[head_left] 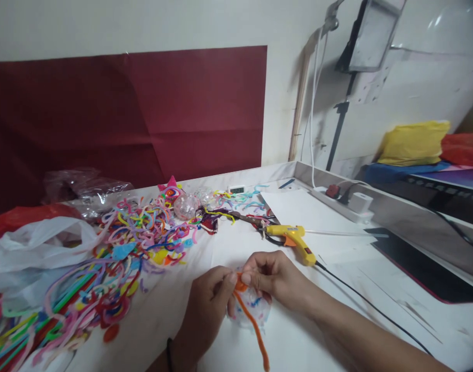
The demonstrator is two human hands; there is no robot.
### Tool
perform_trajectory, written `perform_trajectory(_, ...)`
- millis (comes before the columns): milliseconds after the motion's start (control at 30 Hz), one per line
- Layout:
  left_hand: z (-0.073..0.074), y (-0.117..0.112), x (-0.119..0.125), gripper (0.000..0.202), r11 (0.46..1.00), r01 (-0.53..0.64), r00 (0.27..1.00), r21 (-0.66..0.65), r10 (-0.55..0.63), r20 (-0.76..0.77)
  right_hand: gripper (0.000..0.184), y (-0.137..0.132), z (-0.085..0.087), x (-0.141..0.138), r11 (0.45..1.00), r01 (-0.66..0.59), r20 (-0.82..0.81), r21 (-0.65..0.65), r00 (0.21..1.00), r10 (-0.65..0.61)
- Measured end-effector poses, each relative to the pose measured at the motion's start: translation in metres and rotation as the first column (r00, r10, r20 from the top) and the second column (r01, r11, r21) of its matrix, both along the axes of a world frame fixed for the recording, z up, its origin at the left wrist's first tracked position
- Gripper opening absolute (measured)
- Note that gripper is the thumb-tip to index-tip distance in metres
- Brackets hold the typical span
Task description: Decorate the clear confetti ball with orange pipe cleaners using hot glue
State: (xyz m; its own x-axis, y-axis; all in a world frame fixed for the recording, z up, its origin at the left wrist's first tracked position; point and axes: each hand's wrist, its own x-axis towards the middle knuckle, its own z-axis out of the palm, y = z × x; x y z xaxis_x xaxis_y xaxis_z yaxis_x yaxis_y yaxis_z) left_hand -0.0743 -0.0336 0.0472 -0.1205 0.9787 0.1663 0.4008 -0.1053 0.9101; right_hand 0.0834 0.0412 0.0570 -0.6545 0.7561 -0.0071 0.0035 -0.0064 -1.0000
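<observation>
Both hands meet over the white tabletop at the lower middle of the head view. My left hand (209,299) is closed, its thumb and finger pinching an orange pipe cleaner (255,330) near its upper end. My right hand (271,279) pinches the same orange strand from the other side, where it is bent into a small bunch. The pipe cleaner's long tail hangs down toward me. Behind and below the fingers is a clear, roundish plastic piece with coloured specks (252,312); fingers partly cover it, and I cannot tell which hand supports it.
A yellow glue gun (293,237) lies beyond my right hand, its black cord running right. Colourful pipe cleaners (143,227) heap at left beside a white plastic bag (43,243). Speckled clear balls (188,205) sit at the back. A power strip (343,206) lies along the right edge.
</observation>
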Motion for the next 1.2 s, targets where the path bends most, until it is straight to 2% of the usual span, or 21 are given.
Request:
perform_trajectory(100, -0.004, 0.001, 0.001, 0.046, 0.989, 0.049, 0.987, -0.141, -0.027, 0.158, 0.044, -0.003, -0.004, -0.004, 0.998, 0.040, -0.089, -0.046, 0.995, -0.045)
perform_trajectory(267, -0.008, 0.000, 0.003, 0.046, 0.992, 0.001, 0.968, -0.128, 0.032, 0.249, 0.043, -0.011, -0.009, -0.012, 0.987, 0.042, -0.234, -0.157, 0.969, -0.079)
perform_trajectory(367, -0.003, -0.002, 0.002, 0.041, 0.999, -0.037, 0.992, -0.034, 0.041, 0.123, 0.042, -0.011, -0.009, -0.009, 0.984, -0.025, -0.197, -0.179, 0.980, -0.011)
perform_trajectory(433, 0.000, -0.004, 0.001, 0.038, 0.995, -0.038, 0.999, 0.090, 0.041, -0.036, 0.040, -0.009, -0.009, -0.005, 0.988, -0.072, -0.130, -0.140, 0.990, 0.054)
perform_trajectory(500, 0.001, -0.005, 0.001, 0.038, 0.990, -0.013, 0.993, 0.142, 0.030, -0.117, 0.035, -0.007, -0.010, -0.001, 0.992, -0.079, -0.095, -0.095, 0.993, 0.070)
perform_trajectory(567, -0.001, -0.005, 0.001, 0.039, 0.997, 0.009, 0.999, 0.082, -0.004, -0.051, 0.034, -0.006, -0.010, 0.001, 0.995, -0.056, -0.117, -0.087, 0.992, 0.046)
perform_trajectory(667, -0.006, -0.003, 0.003, 0.040, 0.999, 0.017, 0.988, -0.041, -0.011, 0.155, 0.035, -0.009, -0.007, 0.001, 0.991, -0.007, -0.187, -0.131, 0.982, -0.018)
perform_trajectory(767, -0.009, -0.001, 0.007, 0.044, 0.998, 0.012, 0.972, -0.058, 0.002, 0.234, 0.037, -0.012, -0.003, -0.002, 0.986, 0.034, -0.242, -0.163, 0.968, -0.073)
perform_trajectory(867, -0.008, -0.002, 0.007, 0.044, 1.000, -0.002, 0.989, 0.000, 0.002, 0.145, 0.038, -0.013, -0.004, -0.003, 0.982, -0.003, -0.255, -0.186, 0.966, -0.045)
perform_trajectory(967, -0.006, -0.003, 0.004, 0.041, 0.996, -0.031, 0.999, 0.081, 0.034, -0.035, 0.038, -0.011, -0.009, -0.004, 0.980, -0.048, -0.209, -0.191, 0.978, 0.007)
perform_trajectory(1067, -0.003, -0.005, 0.000, 0.037, 0.987, -0.028, 0.980, 0.155, 0.058, -0.190, 0.039, -0.010, -0.010, -0.004, 0.983, -0.037, -0.172, -0.182, 0.985, 0.005)
perform_trajectory(1133, -0.001, -0.005, -0.001, 0.038, 0.987, -0.018, 0.979, 0.161, 0.050, -0.198, 0.041, -0.009, -0.008, -0.003, 0.984, -0.033, -0.177, -0.175, 0.984, 0.001)
perform_trajectory(1200, 0.000, -0.005, 0.001, 0.038, 0.995, -0.001, 0.996, 0.095, 0.009, -0.089, 0.042, -0.009, -0.006, -0.003, 0.983, -0.029, -0.195, -0.179, 0.981, -0.006)
